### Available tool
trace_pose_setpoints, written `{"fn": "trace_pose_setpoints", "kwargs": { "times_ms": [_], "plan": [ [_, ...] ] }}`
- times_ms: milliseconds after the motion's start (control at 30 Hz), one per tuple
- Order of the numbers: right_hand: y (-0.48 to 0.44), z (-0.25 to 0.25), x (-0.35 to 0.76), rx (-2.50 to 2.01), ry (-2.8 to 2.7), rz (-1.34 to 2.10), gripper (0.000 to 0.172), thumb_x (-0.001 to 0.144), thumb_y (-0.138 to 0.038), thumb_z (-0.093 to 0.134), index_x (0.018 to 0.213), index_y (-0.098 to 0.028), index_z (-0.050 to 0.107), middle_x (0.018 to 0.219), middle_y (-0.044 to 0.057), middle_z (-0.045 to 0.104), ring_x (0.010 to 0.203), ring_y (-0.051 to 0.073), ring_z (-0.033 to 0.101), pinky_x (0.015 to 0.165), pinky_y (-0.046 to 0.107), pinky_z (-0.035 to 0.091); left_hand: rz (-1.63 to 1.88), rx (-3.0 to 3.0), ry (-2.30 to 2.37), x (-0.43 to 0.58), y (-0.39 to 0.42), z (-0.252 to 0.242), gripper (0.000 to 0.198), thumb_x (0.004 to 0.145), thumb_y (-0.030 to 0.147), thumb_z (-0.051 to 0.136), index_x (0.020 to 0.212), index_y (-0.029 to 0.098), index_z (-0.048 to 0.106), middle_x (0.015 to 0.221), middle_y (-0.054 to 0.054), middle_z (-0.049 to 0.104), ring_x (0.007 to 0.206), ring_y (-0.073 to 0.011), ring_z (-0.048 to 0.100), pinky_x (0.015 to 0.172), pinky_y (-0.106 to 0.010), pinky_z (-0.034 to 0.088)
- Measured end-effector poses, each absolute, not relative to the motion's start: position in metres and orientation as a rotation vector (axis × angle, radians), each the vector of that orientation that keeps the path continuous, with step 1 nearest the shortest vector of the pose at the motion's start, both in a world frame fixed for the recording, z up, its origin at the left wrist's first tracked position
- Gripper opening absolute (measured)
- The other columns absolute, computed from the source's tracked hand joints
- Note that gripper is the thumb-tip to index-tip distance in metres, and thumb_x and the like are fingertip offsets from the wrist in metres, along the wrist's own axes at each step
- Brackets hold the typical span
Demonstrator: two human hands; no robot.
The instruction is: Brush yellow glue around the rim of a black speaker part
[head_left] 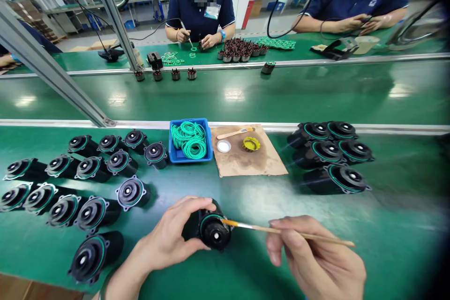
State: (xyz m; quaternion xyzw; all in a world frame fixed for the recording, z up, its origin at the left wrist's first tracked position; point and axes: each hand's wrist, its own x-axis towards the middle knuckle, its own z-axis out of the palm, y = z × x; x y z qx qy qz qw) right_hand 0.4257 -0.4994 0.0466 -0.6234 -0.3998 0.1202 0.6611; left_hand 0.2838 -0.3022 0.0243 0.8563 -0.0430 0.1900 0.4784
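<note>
My left hand (172, 234) is wrapped round a black motor housing (212, 234), fingers on its upper side and thumb low on its left. A green O-ring (210, 218) runs along the housing's rim. Between thumb and fingers my right hand (309, 253) pinches a thin wooden-handled paintbrush (256, 228). The brush's orange tip touches the housing's upper right rim, by the ring. Beyond my hands lies a stained cardboard sheet (232, 166), bearing a yellow ring-shaped dish (251, 144), a small white lid (224, 146) and a flat wooden brush (235, 132).
A blue bin (190, 161) of green O-rings (191, 140) stands left of the cardboard. Several black housings (94, 213) fill the left side; more housings (330, 150) sit at right. Across the metal rail (158, 125), two co-workers work at a far bench, near dark motor parts (241, 50).
</note>
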Motion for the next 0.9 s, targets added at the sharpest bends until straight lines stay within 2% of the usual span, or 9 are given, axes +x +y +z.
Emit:
{"fn": "trace_pose_setpoints", "kwargs": {
  "times_ms": [600, 767, 900],
  "plan": [
    [-0.510, 0.044, 0.419, -1.688, -1.000, 0.023, 0.014, 0.091, -0.003, 0.048, 0.092, -0.014, 0.056, 0.061, -0.003, 0.055, 0.046, 0.002, 0.052, 0.046, 0.010, 0.045, 0.446, 2.105, -0.083, 0.282, -0.302, 0.026, 0.074, 0.080, 0.021, 0.075, 0.141, 0.023, 0.033, 0.119, -0.007, 0.060, 0.111, -0.0157, 0.056, 0.100, -0.027, 0.044],
    [-0.504, 0.050, 0.418, -1.610, -0.889, -0.007, 0.016, 0.090, -0.002, 0.047, 0.095, -0.013, 0.057, 0.063, -0.002, 0.055, 0.047, 0.003, 0.053, 0.045, 0.011, 0.045, 0.454, 2.099, -0.110, 0.283, -0.303, 0.026, 0.073, 0.080, 0.020, 0.074, 0.141, 0.022, 0.033, 0.120, -0.007, 0.059, 0.112, -0.0159, 0.056, 0.101, -0.027, 0.043],
    [-0.493, 0.050, 0.421, -1.549, -1.011, 0.012, 0.018, 0.090, -0.001, 0.047, 0.098, -0.013, 0.057, 0.064, -0.002, 0.056, 0.048, 0.002, 0.054, 0.046, 0.009, 0.045, 0.450, 2.097, -0.126, 0.283, -0.302, 0.026, 0.074, 0.080, 0.019, 0.074, 0.142, 0.021, 0.034, 0.120, -0.009, 0.059, 0.112, -0.0174, 0.056, 0.100, -0.028, 0.044]
  ]
}}
